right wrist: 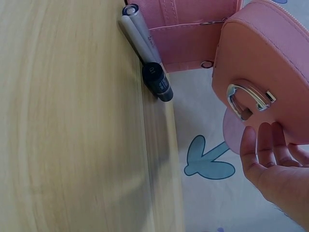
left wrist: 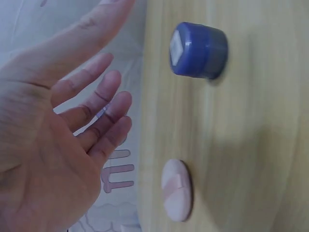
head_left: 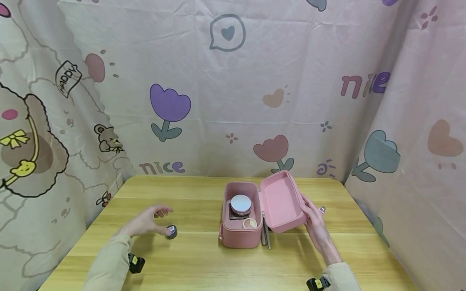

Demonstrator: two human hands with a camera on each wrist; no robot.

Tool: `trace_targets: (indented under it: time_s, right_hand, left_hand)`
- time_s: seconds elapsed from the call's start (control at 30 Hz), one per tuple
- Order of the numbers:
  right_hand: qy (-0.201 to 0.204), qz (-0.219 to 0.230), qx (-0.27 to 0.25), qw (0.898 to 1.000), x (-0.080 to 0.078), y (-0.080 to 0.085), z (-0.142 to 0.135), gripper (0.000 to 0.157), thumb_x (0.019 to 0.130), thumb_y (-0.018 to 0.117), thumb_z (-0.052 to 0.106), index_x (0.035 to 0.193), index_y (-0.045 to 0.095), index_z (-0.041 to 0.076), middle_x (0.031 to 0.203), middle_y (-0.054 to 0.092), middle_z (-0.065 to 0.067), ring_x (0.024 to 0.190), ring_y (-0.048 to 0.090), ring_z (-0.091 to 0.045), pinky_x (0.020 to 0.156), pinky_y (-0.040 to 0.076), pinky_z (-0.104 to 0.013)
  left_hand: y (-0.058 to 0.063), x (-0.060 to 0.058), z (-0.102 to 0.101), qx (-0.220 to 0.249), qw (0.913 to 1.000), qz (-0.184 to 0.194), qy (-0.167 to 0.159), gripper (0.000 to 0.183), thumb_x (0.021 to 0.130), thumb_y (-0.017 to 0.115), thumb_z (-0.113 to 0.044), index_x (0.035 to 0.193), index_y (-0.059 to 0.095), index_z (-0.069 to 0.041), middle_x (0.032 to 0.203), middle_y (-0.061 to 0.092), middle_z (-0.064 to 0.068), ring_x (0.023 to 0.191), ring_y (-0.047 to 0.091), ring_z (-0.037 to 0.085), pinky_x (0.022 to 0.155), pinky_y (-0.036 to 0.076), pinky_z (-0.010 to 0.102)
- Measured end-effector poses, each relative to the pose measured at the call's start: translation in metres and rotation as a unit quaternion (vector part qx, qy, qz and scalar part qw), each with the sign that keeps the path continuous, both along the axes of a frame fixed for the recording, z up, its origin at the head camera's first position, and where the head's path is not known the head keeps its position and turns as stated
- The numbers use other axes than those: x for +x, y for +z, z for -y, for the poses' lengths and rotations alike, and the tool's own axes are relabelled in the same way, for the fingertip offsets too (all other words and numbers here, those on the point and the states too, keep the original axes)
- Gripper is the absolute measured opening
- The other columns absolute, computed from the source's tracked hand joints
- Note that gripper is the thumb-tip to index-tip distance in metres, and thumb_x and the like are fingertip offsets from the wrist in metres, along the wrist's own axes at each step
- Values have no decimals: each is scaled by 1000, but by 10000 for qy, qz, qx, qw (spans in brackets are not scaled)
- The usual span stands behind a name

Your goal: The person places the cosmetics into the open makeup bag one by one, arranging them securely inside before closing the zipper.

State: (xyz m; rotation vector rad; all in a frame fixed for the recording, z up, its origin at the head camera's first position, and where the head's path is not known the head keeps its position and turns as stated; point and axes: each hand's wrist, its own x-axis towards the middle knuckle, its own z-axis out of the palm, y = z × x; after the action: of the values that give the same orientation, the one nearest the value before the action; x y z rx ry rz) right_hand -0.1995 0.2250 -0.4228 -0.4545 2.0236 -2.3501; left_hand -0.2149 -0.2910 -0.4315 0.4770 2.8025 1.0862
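Note:
My left hand (head_left: pixel 147 221) is held over the left of the table, fingers apart and holding nothing. Its thumb overlaps a small dark jar (head_left: pixel 174 234) in the head view; the left wrist view shows this jar (left wrist: pixel 200 50) as blue with a pale label, apart from the hand. A pink cosmetic case (head_left: pixel 241 238) stands at centre, its lid (head_left: pixel 280 200) swung out to the right. My right hand (head_left: pixel 316 222) holds the lid's outer edge, fingers against the outside near a metal buckle (right wrist: pixel 246 99). Inside lie a white-topped round compact (head_left: pixel 241 203) and a three-part round piece (head_left: pixel 249 223).
Slim grey tubes (head_left: pixel 267 234) lie beside the case under the lid, with a short black tube (right wrist: pixel 157 82) near them. A pale pink powder puff (left wrist: pixel 177 191) lies near the jar. Printed cloth (head_left: pixel 218 81) hangs behind the table and at both sides.

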Motion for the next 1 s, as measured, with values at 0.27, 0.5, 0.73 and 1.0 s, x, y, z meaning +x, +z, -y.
trace_targets:
  time_s: [0.27, 0.5, 0.73, 1.0]
  right_hand:
    - [19, -12, -27, 10000, -1, 0, 0, 53, 97, 33, 23, 143, 11, 5, 146, 11, -21, 118, 42, 3, 93, 37, -10]
    - [44, -14, -31, 10000, -1, 0, 0, 54, 97, 33, 23, 143, 11, 5, 147, 10, -20, 119, 41, 3, 93, 37, -10]
    - [52, 2, -45, 10000, -1, -1, 0, 53, 97, 32, 23, 143, 11, 5, 147, 10, -20, 119, 41, 3, 93, 37, -10]
    - [66, -7, -66, 10000, -1, -1, -1, 52, 97, 32, 22, 143, 11, 6, 147, 10, -20, 119, 41, 2, 94, 38, -11]
  left_hand:
    - [-13, 1, -2, -232, 9997, -15, -32, 76, 54, 81, -32, 119, 51, -7, 114, 54, 14, 102, 50, 30, 86, 42, 48]
    - [-24, -3, 1, 112, 9989, 108, -440, 75, 55, 82, -26, 116, 50, 2, 110, 55, 15, 94, 50, 23, 79, 45, 29]
    - [-31, -5, 1, 235, 9982, 255, -482, 71, 57, 81, -24, 115, 50, 4, 106, 56, 14, 87, 51, 18, 76, 47, 28]
    - [-34, -4, -1, 312, 9979, 305, -488, 61, 60, 79, -23, 110, 54, 2, 102, 58, 10, 85, 51, 16, 74, 47, 27]
